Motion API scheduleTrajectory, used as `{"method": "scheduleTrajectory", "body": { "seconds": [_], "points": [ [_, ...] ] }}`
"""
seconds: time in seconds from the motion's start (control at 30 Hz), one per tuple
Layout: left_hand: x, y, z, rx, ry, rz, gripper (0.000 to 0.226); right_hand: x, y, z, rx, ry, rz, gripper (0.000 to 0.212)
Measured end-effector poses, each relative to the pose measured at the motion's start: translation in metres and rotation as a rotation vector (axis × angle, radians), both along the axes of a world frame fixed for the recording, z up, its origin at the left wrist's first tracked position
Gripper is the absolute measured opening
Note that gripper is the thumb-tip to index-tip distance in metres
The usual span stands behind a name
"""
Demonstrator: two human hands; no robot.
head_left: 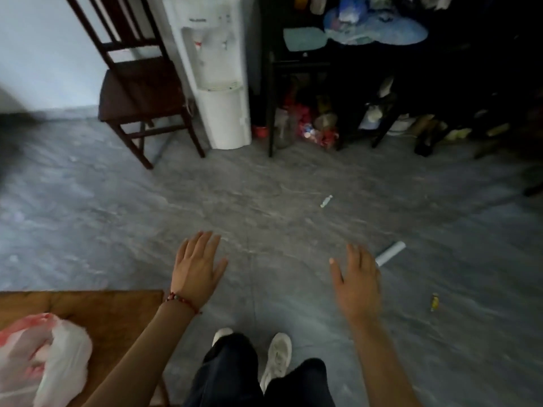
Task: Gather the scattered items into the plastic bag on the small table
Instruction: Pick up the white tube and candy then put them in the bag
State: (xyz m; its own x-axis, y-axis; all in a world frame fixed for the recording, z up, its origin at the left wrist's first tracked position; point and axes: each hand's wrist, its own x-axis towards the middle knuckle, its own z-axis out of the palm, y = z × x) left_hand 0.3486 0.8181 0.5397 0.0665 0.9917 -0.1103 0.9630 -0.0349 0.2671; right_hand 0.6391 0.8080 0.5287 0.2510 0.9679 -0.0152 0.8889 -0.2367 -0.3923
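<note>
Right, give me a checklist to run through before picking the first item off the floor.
1. Both hands free: left hand and right hand open, empty. Ok.
2. Nearest item located: pale tube lies on the floor by the right hand's fingertips. Ok.
3. Other items spotted: small white wrapper farther ahead, yellow wrapper to the right. Ok.
4. Plastic bag on the small table. Ok.
5. Bag mouth open: cannot tell.
</note>
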Motion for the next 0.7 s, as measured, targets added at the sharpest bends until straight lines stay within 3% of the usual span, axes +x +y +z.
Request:
{"method": "scheduleTrajectory", "body": {
  "seconds": [0.2, 0.33, 0.6, 0.7],
  "points": [
    [0.080, 0.081, 0.005, 0.044, -0.010, -0.172, 0.056, 0.061, 0.036, 0.000, -0.014, 0.040, -0.130, 0.059],
    [0.120, 0.146, 0.000, 0.043, -0.034, -0.263, 0.069, 0.087, 0.075, -0.007, -0.033, 0.022, -0.184, 0.058],
    [0.168, 0.297, -0.029, -0.010, -0.025, -0.408, 0.053, 0.119, 0.200, -0.030, -0.075, 0.045, -0.297, 0.062],
    [0.181, 0.348, -0.032, 0.002, -0.028, -0.464, 0.058, 0.129, 0.244, -0.030, -0.064, 0.055, -0.321, 0.061]
  ]
}}
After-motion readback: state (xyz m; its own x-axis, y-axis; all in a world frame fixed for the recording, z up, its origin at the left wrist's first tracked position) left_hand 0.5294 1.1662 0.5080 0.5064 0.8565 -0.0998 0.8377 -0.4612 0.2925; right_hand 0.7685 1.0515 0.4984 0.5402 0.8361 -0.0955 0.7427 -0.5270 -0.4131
